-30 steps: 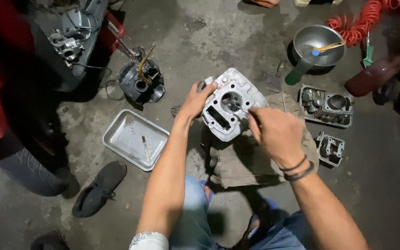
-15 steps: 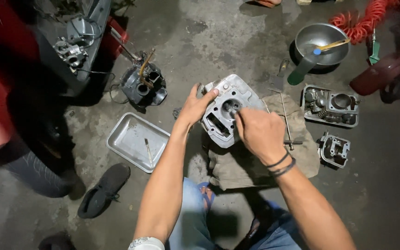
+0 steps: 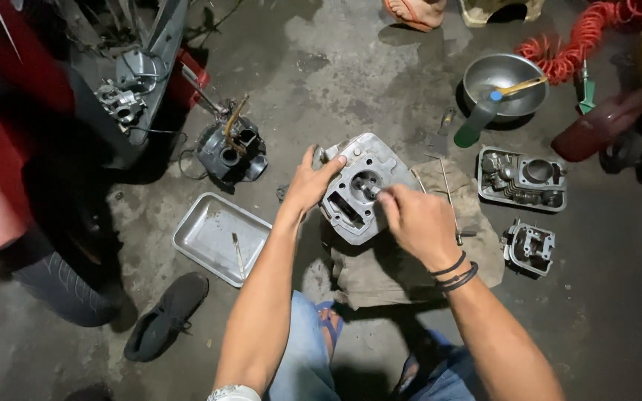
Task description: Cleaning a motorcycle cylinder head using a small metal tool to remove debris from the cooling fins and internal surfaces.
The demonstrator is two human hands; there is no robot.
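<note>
My left hand (image 3: 312, 182) grips the left edge of a grey metal cylinder head (image 3: 357, 194), holding it tilted above a brown cloth (image 3: 403, 271) on the concrete floor. My right hand (image 3: 414, 219) rests on the head's right side, with its fingertips pinched at the round chamber in the middle. Whether those fingers hold a small part is too small to tell. Black bands circle my right wrist.
A metal tray (image 3: 213, 234) with a thin tool lies left, near a black shoe (image 3: 165, 315). An engine part (image 3: 230, 152) and a red motorcycle (image 3: 31, 148) stand further left. At right are a tray of parts (image 3: 521, 178), a small casting (image 3: 529, 246), a steel bowl (image 3: 501, 83) and an orange coiled hose (image 3: 581, 41).
The cylinder head has tilted and turned in my hands. My right hand has slid from its right edge onto its face, fingertips now at the central chamber.
</note>
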